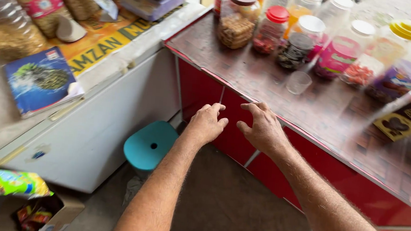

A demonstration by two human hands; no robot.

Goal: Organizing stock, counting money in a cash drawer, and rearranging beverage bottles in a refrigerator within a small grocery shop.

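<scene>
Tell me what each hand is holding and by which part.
Nothing is held. The left hand and right hand hover empty, fingers loosely curled, in front of the red counter, near its edge.

red counter [233,138] | glossy front panels | brown patterned top | upright
</scene>
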